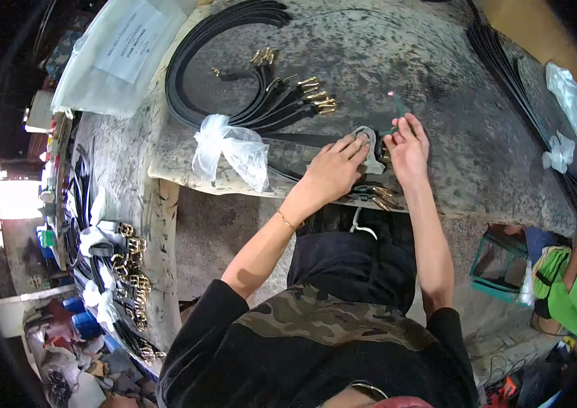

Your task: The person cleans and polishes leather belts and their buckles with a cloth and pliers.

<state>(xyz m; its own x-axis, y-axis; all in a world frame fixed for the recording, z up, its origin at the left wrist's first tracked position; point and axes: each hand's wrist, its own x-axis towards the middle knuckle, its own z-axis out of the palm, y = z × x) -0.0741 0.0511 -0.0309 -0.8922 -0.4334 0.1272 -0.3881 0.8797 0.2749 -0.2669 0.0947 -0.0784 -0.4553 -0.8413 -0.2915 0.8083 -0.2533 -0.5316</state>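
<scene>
My left hand point(332, 171) lies flat on a black belt point(302, 141) at the near edge of the counter point(438, 61). Its fingers point(354, 145) are close together and press down just beside the pale buckle point(372, 151). My right hand point(409, 151) sits at 3 o'clock of that buckle, touching it. Its fingers point(407, 128) are pinched around a thin green stick point(397, 107) that points towards 11 o'clock, with a small pink spot at its tip. So the belt runs under both hands at the centre of the view.

At 10 o'clock of my hands lies a bundle of black belts with gold buckles point(312, 95), looped in a wide curve. A knotted white bag point(230, 146) rests at 9 o'clock, on the belt I press. More gold buckles point(380, 198) peek out at 6 o'clock, under my wrists. A gold bracelet point(288, 221) circles my left wrist. Far off at 4 o'clock, a person in green point(574, 289) is below the counter.
</scene>
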